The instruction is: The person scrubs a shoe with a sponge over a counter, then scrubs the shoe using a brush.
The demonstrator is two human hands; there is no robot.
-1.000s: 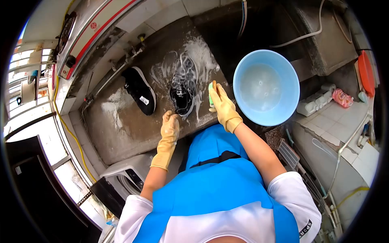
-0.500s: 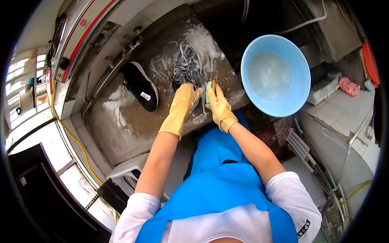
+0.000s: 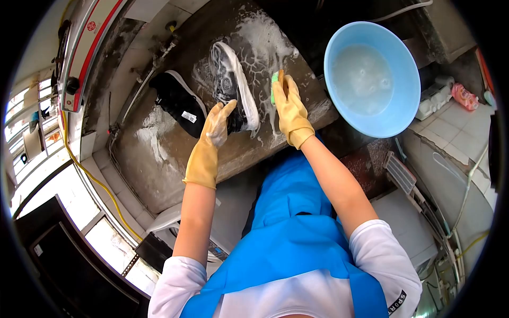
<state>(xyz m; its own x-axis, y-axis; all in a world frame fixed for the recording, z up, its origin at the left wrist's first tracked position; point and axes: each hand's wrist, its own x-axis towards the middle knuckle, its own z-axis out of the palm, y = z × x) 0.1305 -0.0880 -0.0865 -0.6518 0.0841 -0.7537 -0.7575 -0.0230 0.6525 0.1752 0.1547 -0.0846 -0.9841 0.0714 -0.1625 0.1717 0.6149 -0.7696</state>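
A soapy black sneaker (image 3: 228, 79) lies tipped on its side on the wet slab, its white sole edge facing right. My left hand (image 3: 214, 127), in a yellow rubber glove, is at the sneaker's near end with fingers apart. Its fingertips overlap the shoe; whether they press on it I cannot tell. My right hand (image 3: 292, 108), gloved too, is closed around a scrub brush (image 3: 274, 87) with green bristles and a brownish back. The brush is held just right of the sneaker, apart from it. A second black sneaker (image 3: 177, 100) with a white label rests to the left.
Foam is spread over the grey slab (image 3: 154, 183). A light blue basin (image 3: 331, 87) of cloudy water stands on the right. Beyond it, a pink packet (image 3: 464, 97) lies on a tiled ledge (image 3: 440, 132). A pipe with a tap (image 3: 167, 50) runs along the back left wall.
The soapy sneaker has turned from upright onto its side, showing its white sole edge. My left hand has moved left and its fingers have opened. My right hand keeps the brush.
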